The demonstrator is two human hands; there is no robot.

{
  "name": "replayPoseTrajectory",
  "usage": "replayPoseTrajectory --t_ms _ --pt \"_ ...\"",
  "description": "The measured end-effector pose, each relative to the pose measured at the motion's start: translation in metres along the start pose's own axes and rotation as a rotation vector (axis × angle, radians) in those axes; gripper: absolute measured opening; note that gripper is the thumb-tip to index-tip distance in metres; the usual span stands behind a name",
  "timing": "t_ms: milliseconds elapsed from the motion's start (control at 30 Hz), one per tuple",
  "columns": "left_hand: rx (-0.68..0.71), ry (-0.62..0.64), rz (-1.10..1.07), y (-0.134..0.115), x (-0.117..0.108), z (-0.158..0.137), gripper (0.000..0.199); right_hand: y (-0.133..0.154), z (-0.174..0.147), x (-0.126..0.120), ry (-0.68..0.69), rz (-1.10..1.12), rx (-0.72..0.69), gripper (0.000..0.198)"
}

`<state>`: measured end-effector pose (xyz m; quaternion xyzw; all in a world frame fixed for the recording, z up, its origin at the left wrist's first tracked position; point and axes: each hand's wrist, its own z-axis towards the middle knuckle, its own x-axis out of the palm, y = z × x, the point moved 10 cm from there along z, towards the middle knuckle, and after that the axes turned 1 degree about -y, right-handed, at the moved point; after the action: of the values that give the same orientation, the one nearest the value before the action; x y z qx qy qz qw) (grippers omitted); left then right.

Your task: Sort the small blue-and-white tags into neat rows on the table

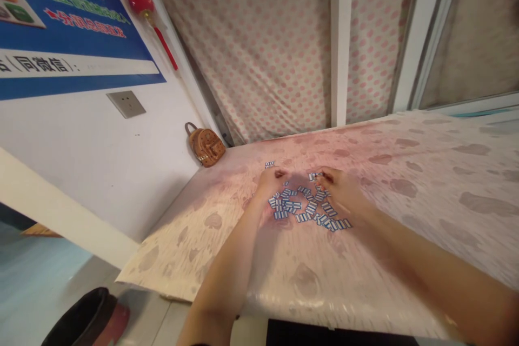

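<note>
Many small blue-and-white striped pieces, like little cards or stickers, lie scattered in a loose pile [292, 205] on the table. At the left of the pile is my left hand [271, 182], its fingers curled together; what is in them, if anything, is hidden. One striped piece [270, 164] shows just beyond that hand. My right hand [338, 184] is over the right side of the pile with thumb and fingers pinched. A striped piece [313, 177] shows at its fingertips. Some pieces overlap each other, and the hands cover part of the pile.
A patterned cloth [385, 270] covers the table. A small brown backpack-shaped purse [207, 147] stands at the back left against the wall. Behind the table hangs a dotted curtain [275, 48]. A dark-lined bin [87, 316] stands on the floor at the lower left.
</note>
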<state>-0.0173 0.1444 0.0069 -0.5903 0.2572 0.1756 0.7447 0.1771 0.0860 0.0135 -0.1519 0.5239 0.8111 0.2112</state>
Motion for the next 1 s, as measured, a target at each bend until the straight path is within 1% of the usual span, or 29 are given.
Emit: replayPoseTrajectory --t_ms 33,67,100,167,233,333,433,533,633,700,767,833,900,1000 --pt "-0.052 -0.081 0.126 0.011 -0.013 0.000 0.013 -0.006 0.002 -0.002 -0.013 0.007 0.023 0.018" --pt "-0.106 -0.135 0.235 0.022 -0.023 0.000 0.013 -0.013 0.004 -0.003 -0.018 0.023 0.045 0.018" --pt "-0.157 -0.155 0.317 0.031 -0.029 -0.001 0.014 -0.018 0.006 -0.003 -0.022 0.046 0.070 0.019" --pt "-0.228 -0.135 0.395 0.046 -0.029 -0.001 0.018 -0.027 0.008 -0.003 -0.025 0.105 0.117 0.018" --pt "-0.251 -0.115 0.413 0.051 -0.025 0.000 0.021 -0.030 0.008 -0.002 -0.029 0.167 0.147 0.017" --pt "-0.261 -0.105 0.405 0.052 -0.018 0.002 0.022 -0.028 0.005 0.000 -0.028 0.247 0.161 0.016" --pt "-0.294 -0.102 0.376 0.056 -0.015 0.003 0.018 -0.026 0.002 0.002 -0.019 0.314 0.183 0.018" --pt "-0.274 -0.109 0.329 0.057 -0.013 0.004 0.013 -0.025 0.002 0.003 -0.017 0.355 0.206 0.020" --pt "-0.216 -0.168 0.255 0.051 -0.015 0.005 0.007 -0.023 0.003 0.001 -0.024 0.337 0.205 0.019" --pt "-0.168 -0.200 0.151 0.042 -0.014 0.005 0.010 -0.019 0.004 -0.003 -0.036 0.286 0.165 0.019" --pt "-0.114 -0.208 0.029 0.028 -0.011 0.003 0.013 -0.013 0.005 -0.009 -0.060 0.226 0.114 0.019" --pt "-0.054 -0.219 -0.099 0.010 -0.009 -0.001 0.012 -0.012 0.006 -0.015 -0.088 0.190 0.097 0.022" --pt "-0.015 -0.234 -0.237 -0.005 -0.008 -0.008 0.009 -0.013 0.007 -0.020 -0.109 0.206 0.120 0.024" --pt "-0.041 -0.220 -0.407 -0.016 -0.004 -0.019 0.007 -0.013 0.006 -0.020 -0.093 0.319 0.157 0.025"
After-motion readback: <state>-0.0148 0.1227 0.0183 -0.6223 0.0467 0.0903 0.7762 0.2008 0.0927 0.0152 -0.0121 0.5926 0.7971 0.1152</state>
